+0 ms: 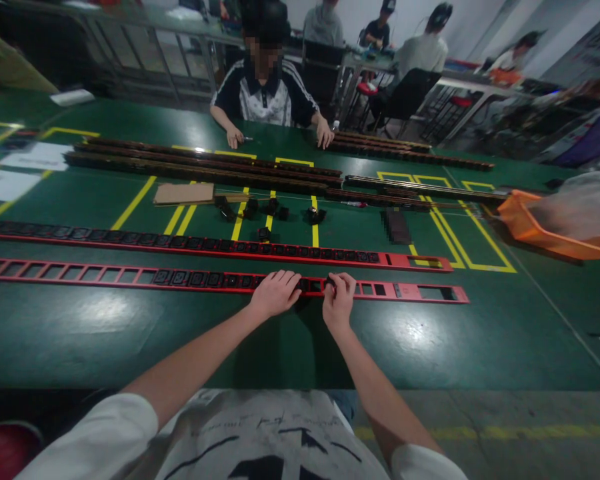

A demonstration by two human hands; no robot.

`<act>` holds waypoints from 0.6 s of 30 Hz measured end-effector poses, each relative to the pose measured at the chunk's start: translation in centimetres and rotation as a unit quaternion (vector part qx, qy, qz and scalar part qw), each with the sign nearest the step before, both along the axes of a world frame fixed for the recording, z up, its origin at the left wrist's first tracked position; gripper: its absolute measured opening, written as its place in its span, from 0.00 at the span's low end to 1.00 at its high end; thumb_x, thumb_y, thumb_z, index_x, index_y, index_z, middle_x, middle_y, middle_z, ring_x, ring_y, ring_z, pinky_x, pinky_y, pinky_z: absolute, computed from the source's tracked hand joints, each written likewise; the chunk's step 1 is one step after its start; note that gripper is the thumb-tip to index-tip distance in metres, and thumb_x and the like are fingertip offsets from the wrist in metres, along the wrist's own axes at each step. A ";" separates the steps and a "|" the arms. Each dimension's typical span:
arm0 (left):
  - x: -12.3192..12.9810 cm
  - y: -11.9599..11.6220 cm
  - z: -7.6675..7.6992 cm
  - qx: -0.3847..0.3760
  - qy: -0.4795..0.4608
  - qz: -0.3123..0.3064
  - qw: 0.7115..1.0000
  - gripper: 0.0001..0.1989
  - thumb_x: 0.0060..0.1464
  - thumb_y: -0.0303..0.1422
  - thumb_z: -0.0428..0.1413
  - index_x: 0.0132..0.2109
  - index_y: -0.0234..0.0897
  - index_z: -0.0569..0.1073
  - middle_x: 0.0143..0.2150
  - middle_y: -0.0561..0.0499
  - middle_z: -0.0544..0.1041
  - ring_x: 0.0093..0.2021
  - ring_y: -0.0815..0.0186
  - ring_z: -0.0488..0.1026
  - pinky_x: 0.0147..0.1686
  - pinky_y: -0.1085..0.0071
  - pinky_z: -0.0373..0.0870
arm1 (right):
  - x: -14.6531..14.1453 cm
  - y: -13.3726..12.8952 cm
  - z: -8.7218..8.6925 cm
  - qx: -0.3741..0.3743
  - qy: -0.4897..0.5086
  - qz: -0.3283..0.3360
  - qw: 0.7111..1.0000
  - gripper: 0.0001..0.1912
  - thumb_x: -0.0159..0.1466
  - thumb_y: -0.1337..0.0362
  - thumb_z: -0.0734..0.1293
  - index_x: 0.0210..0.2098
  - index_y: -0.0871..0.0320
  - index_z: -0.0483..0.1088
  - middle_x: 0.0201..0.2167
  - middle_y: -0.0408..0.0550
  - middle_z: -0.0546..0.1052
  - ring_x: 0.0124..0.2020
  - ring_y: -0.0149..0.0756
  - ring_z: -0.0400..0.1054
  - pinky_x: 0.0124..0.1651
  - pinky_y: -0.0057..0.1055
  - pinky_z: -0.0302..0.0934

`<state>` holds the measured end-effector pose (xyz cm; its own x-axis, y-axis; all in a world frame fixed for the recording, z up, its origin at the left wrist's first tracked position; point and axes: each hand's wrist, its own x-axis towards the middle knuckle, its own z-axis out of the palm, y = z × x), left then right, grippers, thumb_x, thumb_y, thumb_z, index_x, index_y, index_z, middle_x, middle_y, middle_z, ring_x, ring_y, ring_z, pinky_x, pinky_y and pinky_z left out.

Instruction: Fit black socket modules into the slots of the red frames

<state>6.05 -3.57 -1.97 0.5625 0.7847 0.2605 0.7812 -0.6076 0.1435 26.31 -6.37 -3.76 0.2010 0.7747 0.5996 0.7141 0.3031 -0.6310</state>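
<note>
A long red metal strip (407, 291) with rectangular openings lies across the green table; black sockets (197, 279) fill part of its middle. My left hand (276, 294) lies over this strip, fingers curled across it and fingertips beside a black socket. Just to its right, my right hand (339, 301) pinches a small black socket (330, 283) at the strip, partly hidden by the fingers. I cannot tell whether that socket is seated in its opening. Behind runs a second red strip (415, 261), with black sockets along most of its visible length.
Several loose black sockets (283, 213) lie beyond the strips, near a cardboard piece (185, 194). Long dark bars (205, 167) stretch across the table farther back. An orange bin (540, 230) with plastic bags stands at right. A co-worker (265, 93) sits opposite, hands on the table.
</note>
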 end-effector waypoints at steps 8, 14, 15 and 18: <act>-0.2 0.0 -0.3 0.020 -0.001 -0.004 1.000 0.21 0.68 0.40 0.45 0.60 0.34 0.71 0.55 0.42 0.77 0.52 0.58 0.73 0.50 0.60 0.69 | -0.1 -0.2 0.5 0.044 -0.006 0.056 0.997 0.08 0.68 0.67 0.64 0.47 0.54 0.69 0.45 0.53 0.69 0.47 0.40 0.69 0.45 0.39 0.70; -0.2 0.1 -0.4 0.022 0.000 -0.003 1.000 0.21 0.67 0.40 0.47 0.60 0.34 0.71 0.54 0.44 0.77 0.52 0.58 0.73 0.49 0.61 0.70 | -0.3 -0.3 0.8 0.064 0.003 0.099 0.993 0.18 0.64 0.69 0.65 0.54 0.56 0.65 0.49 0.56 0.71 0.52 0.45 0.69 0.53 0.47 0.69; -0.2 0.1 -0.4 0.021 0.001 -0.002 1.000 0.21 0.67 0.40 0.47 0.60 0.34 0.71 0.54 0.44 0.77 0.51 0.58 0.73 0.49 0.61 0.70 | -0.3 -0.3 0.7 0.064 0.000 0.104 0.993 0.18 0.64 0.69 0.65 0.53 0.56 0.65 0.50 0.57 0.71 0.53 0.45 0.69 0.53 0.47 0.69; -0.1 0.1 -0.4 0.020 0.003 0.000 1.000 0.21 0.67 0.40 0.48 0.60 0.35 0.70 0.54 0.43 0.77 0.51 0.59 0.73 0.50 0.61 0.70 | -0.3 -0.1 0.5 0.056 0.002 0.099 0.993 0.17 0.65 0.71 0.64 0.53 0.56 0.65 0.51 0.57 0.72 0.53 0.45 0.70 0.54 0.47 0.70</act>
<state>5.93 -3.48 -2.33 0.5637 0.7743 0.2875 0.7824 -0.6121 0.1145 26.05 -6.45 -3.27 0.0541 0.7271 0.6843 0.6305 0.5066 -0.5881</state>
